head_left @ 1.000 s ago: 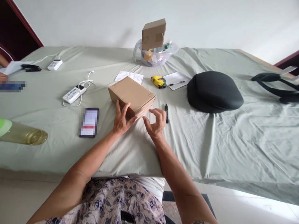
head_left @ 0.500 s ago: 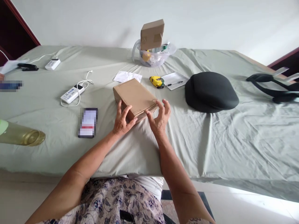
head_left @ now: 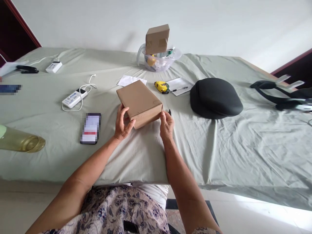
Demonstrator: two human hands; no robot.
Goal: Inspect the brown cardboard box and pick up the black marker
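Observation:
A brown cardboard box (head_left: 140, 99) lies closed in front of me, turned at an angle, with its plain front face toward me. My left hand (head_left: 121, 124) grips its left side, thumb at the near left corner and fingers along the side. At the near right corner, my right hand (head_left: 167, 124) pinches the box's edge with fingers bent. A small dark object (head_left: 170, 112) shows just behind the right hand; its kind I cannot make out. Whether the box rests fully on the cloth I cannot tell.
Behind the box are a paper (head_left: 131, 80), a yellow tape measure (head_left: 161, 86), a pen (head_left: 179, 88) and a clear basket (head_left: 158, 63) holding another box (head_left: 157, 39). A black case (head_left: 215, 97) sits right. Left are a phone (head_left: 90, 128), power strip (head_left: 74, 98) and bottle (head_left: 24, 139).
The lid's front edge now sits flush and the front face shows plainly. My right hand has dropped from the top edge to the near right corner, its fingers closing.

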